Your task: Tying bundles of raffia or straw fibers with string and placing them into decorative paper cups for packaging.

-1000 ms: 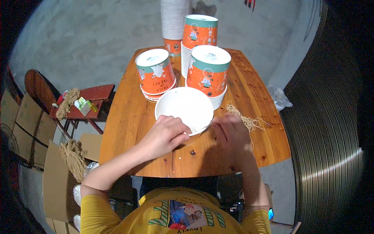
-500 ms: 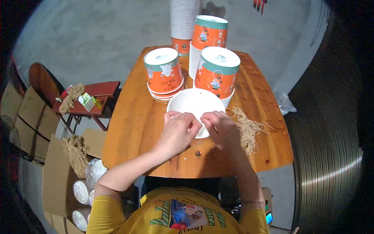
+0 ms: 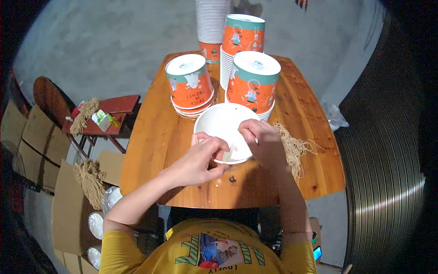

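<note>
A white-lined paper bucket [image 3: 219, 122] stands near the middle of the wooden table, mouth facing me, with a small dark hole by its far rim. My left hand [image 3: 196, 160] is at its near left rim, fingers curled over the edge and thumb outside, below the rim. Over the right side of the mouth, my right hand [image 3: 264, 139] has thumb and forefinger pinched together; whatever is between them is too small to make out. A loose bundle of beige cord [image 3: 294, 148] lies just right of my right hand.
Upside-down orange and green paper buckets stand in stacks behind, one at left [image 3: 189, 84], one at right [image 3: 253, 84]. A taller white-rimmed stack [image 3: 213, 23] rises farther back. At left are a red bench [image 3: 112, 109] and a cardboard box [image 3: 68, 210] with more cord.
My hands have come apart: the right moved up and right, still pinched, while the left shifted slightly left and down, its thumb spreading away. The view shifted slightly.
</note>
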Tool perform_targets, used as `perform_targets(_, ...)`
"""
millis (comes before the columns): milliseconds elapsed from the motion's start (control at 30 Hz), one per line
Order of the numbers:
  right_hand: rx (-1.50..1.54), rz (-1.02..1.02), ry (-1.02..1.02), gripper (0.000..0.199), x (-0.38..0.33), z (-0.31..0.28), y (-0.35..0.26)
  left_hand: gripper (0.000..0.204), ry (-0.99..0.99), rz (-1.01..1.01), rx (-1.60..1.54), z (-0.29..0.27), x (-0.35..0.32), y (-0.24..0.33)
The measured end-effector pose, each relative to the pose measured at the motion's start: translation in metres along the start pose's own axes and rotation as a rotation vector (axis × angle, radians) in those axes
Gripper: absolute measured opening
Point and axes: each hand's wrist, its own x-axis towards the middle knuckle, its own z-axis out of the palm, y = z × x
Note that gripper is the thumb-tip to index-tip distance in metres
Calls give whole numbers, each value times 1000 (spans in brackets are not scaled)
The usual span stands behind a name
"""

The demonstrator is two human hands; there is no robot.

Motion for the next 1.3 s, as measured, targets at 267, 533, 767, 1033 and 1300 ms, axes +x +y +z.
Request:
perform_targets(267, -126, -44, -97, 7, 11, -1, 0, 17, -118, 299, 181, 1, 2, -10)
perform_targets(533, -51, -255, -225, 7, 19, 5, 21, 21, -197, 359, 397, -14, -1, 2)
perform_targets(767, 255, 94, -190, 11, 24, -3, 13, 12, -318, 541, 851, -41, 6, 1)
perform_targets(1033, 887, 622, -31, 12, 13, -39, 43, 19, -377, 565, 1139, -82, -9, -41)
perform_targets(1300, 1214, 760, -70, 14, 0, -54, 27, 31, -206, 339, 908, -107, -10, -54)
